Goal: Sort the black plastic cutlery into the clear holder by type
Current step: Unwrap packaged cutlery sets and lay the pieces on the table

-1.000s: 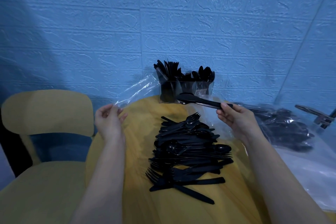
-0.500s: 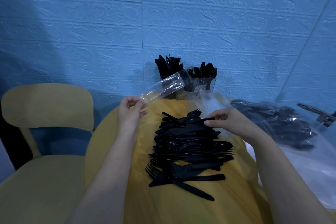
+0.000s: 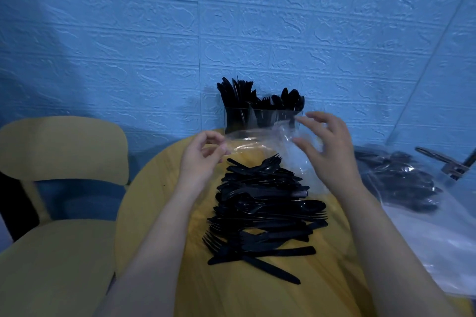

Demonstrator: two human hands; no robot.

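Head view: a clear plastic bag (image 3: 260,140) is pinched by the left hand (image 3: 203,153), while the right hand (image 3: 325,148) is spread loosely against it. Black cutlery (image 3: 262,210) is piled on the yellow worktop (image 3: 159,188); the clear holder (image 3: 257,117) is seen behind, partly filled.

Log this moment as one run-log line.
left hand: pinches clear wrapper | right hand: open | pile: unsorted | holder: partly filled

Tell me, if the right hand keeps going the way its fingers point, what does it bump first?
Probably the clear plastic wrapper right in front of the right hand; the clear holder stands behind that. Depth is hard to judge.
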